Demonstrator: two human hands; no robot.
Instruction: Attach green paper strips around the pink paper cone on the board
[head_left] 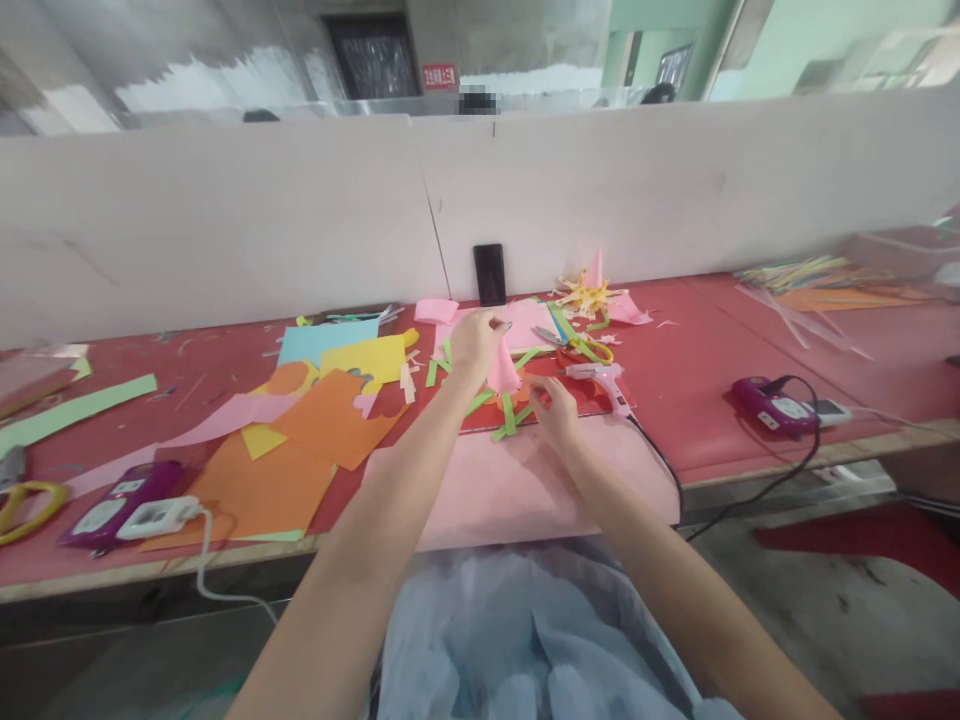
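A pink paper cone (504, 371) stands at the middle of the work area, on an orange paper piece with green paper strips (509, 414) spreading out from it. My left hand (478, 345) is closed at the cone's tip, fingers pinched together. Just right of the cone, my right hand (553, 407) is curled with thumb and fingertips together near the orange paper's edge; anything between them is too small to make out. A pink glue gun (604, 378) lies beside my right hand, and scissors with yellow handles (592, 349) lie behind it.
A black phone (490, 275) leans on the white partition (300, 220). A cone with a yellow fringe (591, 290) stands at the back right. Coloured paper sheets (300, 430) spread left. Purple power units (124, 505) sit at both sides; a black cord (664, 460) hangs over the edge.
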